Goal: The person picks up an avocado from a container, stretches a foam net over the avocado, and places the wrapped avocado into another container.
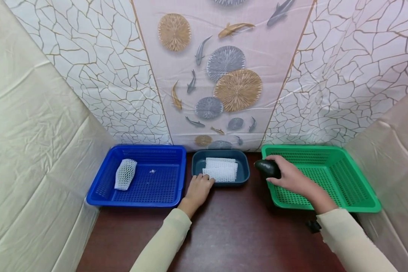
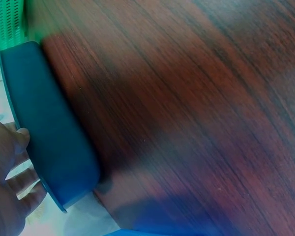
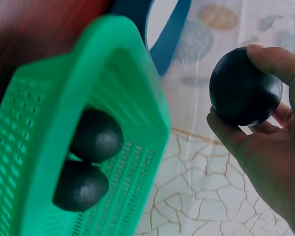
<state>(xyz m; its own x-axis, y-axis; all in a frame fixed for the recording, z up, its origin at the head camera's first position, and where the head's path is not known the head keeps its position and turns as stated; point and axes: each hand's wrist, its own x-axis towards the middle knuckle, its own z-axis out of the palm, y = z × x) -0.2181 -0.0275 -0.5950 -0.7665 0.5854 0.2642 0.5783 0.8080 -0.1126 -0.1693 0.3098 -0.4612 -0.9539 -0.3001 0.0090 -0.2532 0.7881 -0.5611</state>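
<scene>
My right hand [image 1: 283, 173] holds a dark green avocado [image 1: 268, 168] above the left rim of the green basket [image 1: 358, 207]. In the right wrist view, thumb and fingers curve round its sides, and two more dark avocados [image 3: 96, 135] lie in that basket. My left hand [image 1: 200, 187] is at the front left of a dark teal tray [image 1: 245, 172], fingers reaching over its rim beside white foam net sleeves [image 1: 221, 172]. From the left wrist, the thumb crosses the tray's rim while the fingertips are hidden behind it; no net shows between them.
A blue basket [image 1: 181, 166] stands at the left, holding a bulging white foam net [image 1: 125, 174] and a small white scrap [image 1: 152, 171]. A small black object [image 1: 313, 226] lies in front of the green basket. A patterned cloth wall [image 1: 207, 128] rises behind the brown table [image 1: 231, 226].
</scene>
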